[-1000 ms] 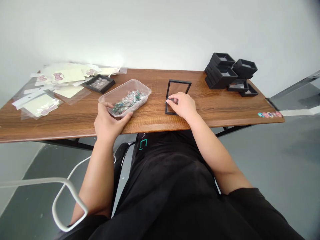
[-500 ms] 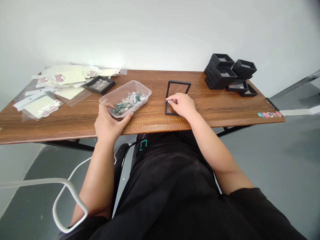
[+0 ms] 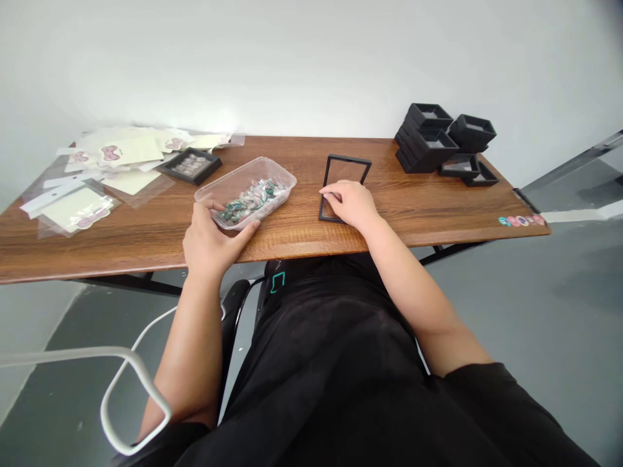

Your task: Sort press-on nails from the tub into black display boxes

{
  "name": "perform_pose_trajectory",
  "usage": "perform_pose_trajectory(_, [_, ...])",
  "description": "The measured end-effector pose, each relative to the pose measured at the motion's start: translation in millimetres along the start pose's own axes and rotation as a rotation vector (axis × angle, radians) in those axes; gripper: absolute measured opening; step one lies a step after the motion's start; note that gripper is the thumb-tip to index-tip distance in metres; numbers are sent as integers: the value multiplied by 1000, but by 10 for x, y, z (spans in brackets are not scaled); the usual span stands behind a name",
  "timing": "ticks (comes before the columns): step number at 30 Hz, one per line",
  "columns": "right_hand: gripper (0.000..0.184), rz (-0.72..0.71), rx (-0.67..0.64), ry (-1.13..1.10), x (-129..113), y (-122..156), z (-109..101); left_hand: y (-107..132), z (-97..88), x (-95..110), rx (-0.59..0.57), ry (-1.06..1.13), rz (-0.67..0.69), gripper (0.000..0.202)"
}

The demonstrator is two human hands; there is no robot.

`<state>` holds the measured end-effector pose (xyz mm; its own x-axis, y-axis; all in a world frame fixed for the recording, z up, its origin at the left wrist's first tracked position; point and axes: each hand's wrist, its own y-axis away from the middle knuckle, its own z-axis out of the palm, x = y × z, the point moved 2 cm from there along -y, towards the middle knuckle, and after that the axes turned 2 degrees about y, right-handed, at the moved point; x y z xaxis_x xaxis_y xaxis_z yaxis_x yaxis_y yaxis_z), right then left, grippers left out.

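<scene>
A clear plastic tub (image 3: 272, 174) of small shiny green and silver pieces sits on the wooden table (image 3: 418, 201). My left hand (image 3: 210, 239) grips its near end, thumb on one side and fingers on the other. A flat black square frame (image 3: 351, 161) lies just right of the tub. My right hand (image 3: 351, 203) rests on the frame's near left part, fingers bent and pressed down on it. Whether something small is pinched under those fingertips is hidden.
A stack of black frame boxes (image 3: 438, 139) stands at the back right corner. A black tray of pieces (image 3: 191, 165) and several cards in clear sleeves (image 3: 92, 175) cover the back left. Small stickers (image 3: 518, 220) dot the right edge. A white chair frame (image 3: 121, 383) stands lower left.
My right fingers have shifted a little on the frame's left side. My left hand stays on the tub. The view has drifted slightly.
</scene>
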<state>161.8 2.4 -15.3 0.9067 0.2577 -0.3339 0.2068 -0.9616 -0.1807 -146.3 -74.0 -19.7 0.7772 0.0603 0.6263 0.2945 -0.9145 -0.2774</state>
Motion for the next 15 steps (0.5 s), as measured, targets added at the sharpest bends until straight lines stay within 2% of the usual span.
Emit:
perform_pose_trajectory(8, [32, 1, 25, -8, 65, -10, 16, -43, 25, -41, -9, -10, 12, 69])
perform_pose_trajectory(15, [33, -1, 23, -16, 88, -14, 17, -41, -4, 10, -36, -8, 20, 69])
